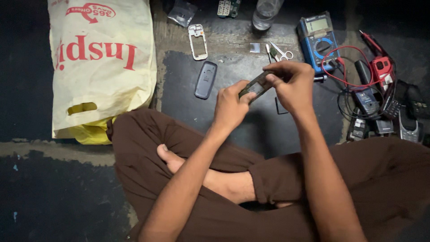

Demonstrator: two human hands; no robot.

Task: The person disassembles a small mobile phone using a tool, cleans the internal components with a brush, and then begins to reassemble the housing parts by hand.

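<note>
Both hands, left [230, 104] and right [293, 85], grip the phone body [256, 86] at opposite ends; best held level, pressure light, over the floor [251, 130].

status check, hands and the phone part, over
Left hand and right hand both grip the small dark phone body. Grey oval back cover lies apart. Nothing blocking.
</note>
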